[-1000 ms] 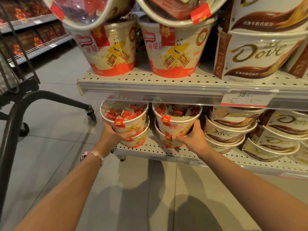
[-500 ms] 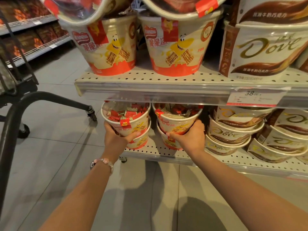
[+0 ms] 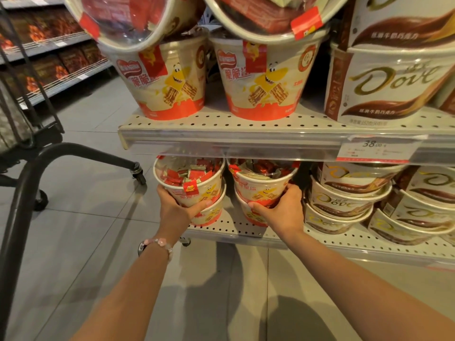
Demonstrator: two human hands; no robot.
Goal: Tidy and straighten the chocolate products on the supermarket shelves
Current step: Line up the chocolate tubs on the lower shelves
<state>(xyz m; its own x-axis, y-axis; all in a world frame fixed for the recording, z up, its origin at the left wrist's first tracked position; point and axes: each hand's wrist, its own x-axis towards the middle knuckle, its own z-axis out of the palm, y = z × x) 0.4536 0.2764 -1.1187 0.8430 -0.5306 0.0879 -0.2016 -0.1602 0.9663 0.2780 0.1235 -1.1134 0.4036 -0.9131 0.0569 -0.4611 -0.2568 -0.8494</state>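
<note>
Head view: left hand (image 3: pixel 175 209) and right hand (image 3: pixel 280 210), fingers clasped around two wafer tubs (image 3: pixel 194 185).

Head-worn wide-angle camera looks forward and down at a supermarket shelf unit from close range.

The single view sits just above the person's forearms, which enter from the bottom edge and reach to frame centre, where the left hand (image 3: pixel 176 210) and right hand (image 3: pixel 280 212) meet tubs on the lower shelf (image 3: pixel 246 230). The upper shelf (image 3: pixel 221 134) crosses mid-frame, its tubs cropped by the top edge and bulged by lens distortion, showing how near the lens stands. Floor tiles fill the lower left; a cart (image 3: pixel 27 153) runs down the left edge, and a farther aisle of shelving shows at upper left. No second view shares the scene.
</note>
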